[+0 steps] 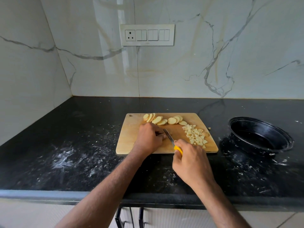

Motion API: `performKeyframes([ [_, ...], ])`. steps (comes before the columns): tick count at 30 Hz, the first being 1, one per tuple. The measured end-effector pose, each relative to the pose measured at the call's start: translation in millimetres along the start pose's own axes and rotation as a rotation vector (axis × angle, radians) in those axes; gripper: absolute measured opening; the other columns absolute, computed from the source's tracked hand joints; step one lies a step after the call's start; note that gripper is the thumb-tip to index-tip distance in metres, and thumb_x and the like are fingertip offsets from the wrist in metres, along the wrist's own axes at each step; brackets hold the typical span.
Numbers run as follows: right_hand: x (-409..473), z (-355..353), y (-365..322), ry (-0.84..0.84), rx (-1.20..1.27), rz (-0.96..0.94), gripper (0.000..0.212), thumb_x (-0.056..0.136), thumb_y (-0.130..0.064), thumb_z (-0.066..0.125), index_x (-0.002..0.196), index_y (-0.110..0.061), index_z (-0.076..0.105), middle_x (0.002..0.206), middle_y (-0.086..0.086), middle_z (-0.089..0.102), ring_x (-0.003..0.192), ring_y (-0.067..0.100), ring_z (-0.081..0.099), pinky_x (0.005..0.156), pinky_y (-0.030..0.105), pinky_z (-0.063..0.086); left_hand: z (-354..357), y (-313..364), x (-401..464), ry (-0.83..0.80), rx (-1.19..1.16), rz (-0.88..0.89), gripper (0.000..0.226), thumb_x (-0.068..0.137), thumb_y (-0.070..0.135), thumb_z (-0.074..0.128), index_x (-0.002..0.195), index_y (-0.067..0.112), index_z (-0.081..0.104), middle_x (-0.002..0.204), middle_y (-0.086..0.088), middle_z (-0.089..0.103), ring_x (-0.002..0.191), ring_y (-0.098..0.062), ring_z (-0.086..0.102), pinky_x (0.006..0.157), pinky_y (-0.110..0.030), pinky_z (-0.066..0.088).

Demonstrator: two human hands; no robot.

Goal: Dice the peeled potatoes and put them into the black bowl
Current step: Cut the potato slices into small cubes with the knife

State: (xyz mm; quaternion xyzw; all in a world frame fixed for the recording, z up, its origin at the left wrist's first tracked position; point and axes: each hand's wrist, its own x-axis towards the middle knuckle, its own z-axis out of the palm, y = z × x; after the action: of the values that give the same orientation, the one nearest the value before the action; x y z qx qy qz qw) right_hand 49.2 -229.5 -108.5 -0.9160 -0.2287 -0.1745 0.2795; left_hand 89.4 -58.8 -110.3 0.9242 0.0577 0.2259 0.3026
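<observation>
Right hand [190, 160], lower centre of the frame, is wrapped round the yellow handle of the knife [172, 141], blade angled up-left twd the left hand [150, 139]. That hand sits curled over something mid-board, presumably slices being steadied for the cut (the fingers hide what's under them, so can't tell exactly), knuckles close to the blade to guide it. Potato slices [162, 120] are fanned along the far edge of the cutting board [126, 142], kept clear of the working spot; diced pieces [195, 135] are heaped on the board's right side, nearest the black bowl [261, 137] at mid-right on the counter [65, 145]. Bowl holds no potato yet, so dicing's approx half done, transfer not begun.
</observation>
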Motion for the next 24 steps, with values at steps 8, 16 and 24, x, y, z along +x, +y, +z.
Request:
performKeyframes([
  [8, 5.6, 2.3, -6.7, -0.044, -0.059, -0.043, 0.032, 0.093, -0.025, 0.057, 0.125, -0.023, 0.061, 0.085, -0.001, 0.068, 0.07, 0.013, 0.055, 0.06, 0.022, 0.042, 1.4, -3.3, 1.7, -0.01, -0.012, -0.008, 0.009, 0.084, 0.023, 0.078, 0.091, 0.019, 0.081, 0.092, 0.003, 0.073, 0.095, -0.023, 0.06, 0.083, -0.039, 0.054],
  [16, 2.6, -2.2, -18.1, -0.084, -0.187, -0.087, 0.035, 0.095, -0.021, 0.055, 0.131, -0.02, 0.055, 0.078, -0.002, 0.061, 0.065, 0.015, 0.053, 0.06, 0.025, 0.043, -1.5, -0.4, -3.4, 0.013, -0.016, 0.037, 0.007, 0.084, 0.018, 0.078, 0.086, 0.013, 0.082, 0.087, 0.001, 0.074, 0.086, -0.023, 0.062, 0.09, -0.041, 0.05],
  [24, -1.7, -5.1, -18.8, -0.064, -0.197, -0.072, 0.032, 0.093, -0.022, 0.055, 0.125, -0.021, 0.059, 0.083, 0.002, 0.069, 0.074, 0.02, 0.067, 0.066, 0.03, 0.055, 2.1, 4.0, -4.1, 0.009, 0.014, -0.019, 0.008, 0.088, 0.021, 0.073, 0.086, 0.017, 0.08, 0.085, 0.001, 0.072, 0.087, -0.02, 0.06, 0.078, -0.034, 0.054],
])
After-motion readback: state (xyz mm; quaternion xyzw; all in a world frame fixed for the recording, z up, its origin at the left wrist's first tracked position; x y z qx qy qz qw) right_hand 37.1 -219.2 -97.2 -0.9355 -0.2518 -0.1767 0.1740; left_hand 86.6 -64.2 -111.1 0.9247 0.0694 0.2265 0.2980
